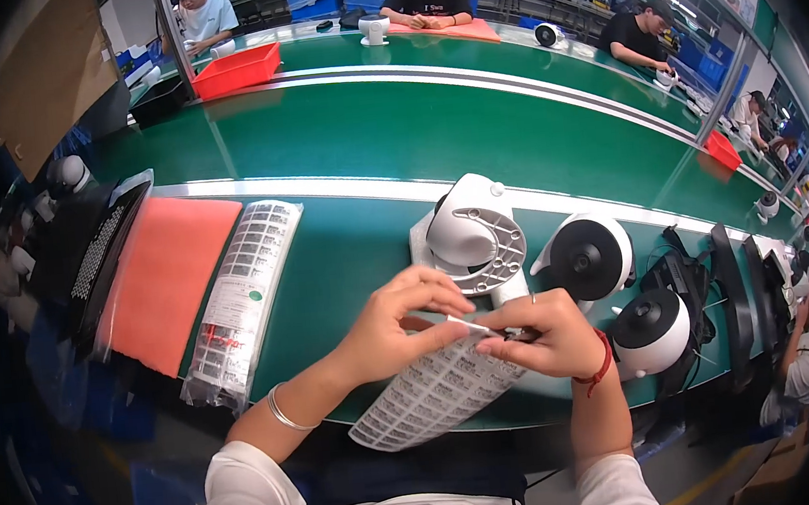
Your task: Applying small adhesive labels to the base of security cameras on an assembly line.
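A sheet of small printed labels (pixel 442 392) hangs over the near edge of the green bench, its top edge between my hands. My left hand (pixel 406 319) comes from the left with thumb and fingers closed on that top edge. From the right, my right hand (pixel 551 334) pinches the same edge close by; its fingertips are partly hidden. Just beyond my hands lies a white camera body with a ribbed round base (pixel 481 235). Beside my right hand are a white camera with a black round front (pixel 588 256) and a similar white camera (pixel 651 328), nearer me.
Left of my hands lie a plastic-wrapped stack of label sheets (pixel 245 297), a salmon-coloured pad (pixel 173 275) and black trays (pixel 96 238). Black parts (pixel 731 289) stand at the right. Beyond the green conveyor (pixel 392 122) are a red bin (pixel 239 71) and several co-workers.
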The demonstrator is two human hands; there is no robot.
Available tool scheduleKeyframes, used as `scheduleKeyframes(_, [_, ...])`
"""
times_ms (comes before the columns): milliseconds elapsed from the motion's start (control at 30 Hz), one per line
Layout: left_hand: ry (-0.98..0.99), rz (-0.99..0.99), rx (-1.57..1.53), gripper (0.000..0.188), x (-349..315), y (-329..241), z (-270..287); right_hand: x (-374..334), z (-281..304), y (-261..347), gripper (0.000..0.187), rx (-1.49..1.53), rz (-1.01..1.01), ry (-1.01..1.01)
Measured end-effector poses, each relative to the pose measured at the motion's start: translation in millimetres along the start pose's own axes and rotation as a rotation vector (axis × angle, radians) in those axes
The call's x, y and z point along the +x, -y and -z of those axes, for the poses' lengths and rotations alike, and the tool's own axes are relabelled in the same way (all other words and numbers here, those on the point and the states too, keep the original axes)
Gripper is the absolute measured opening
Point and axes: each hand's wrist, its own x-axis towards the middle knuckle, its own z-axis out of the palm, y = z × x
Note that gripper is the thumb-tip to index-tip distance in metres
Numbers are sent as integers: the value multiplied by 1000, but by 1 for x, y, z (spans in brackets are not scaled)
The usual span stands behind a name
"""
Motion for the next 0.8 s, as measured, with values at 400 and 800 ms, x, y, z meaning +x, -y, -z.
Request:
scheduleKeyframes(400, [-22, 88, -24, 13, -11, 15, -1, -2, -11, -17, 14, -63, -200, 216])
scheduleKeyframes(800, [-252, 80, -217, 12, -6, 26, 1, -91, -42, -30, 15, -206, -459, -612])
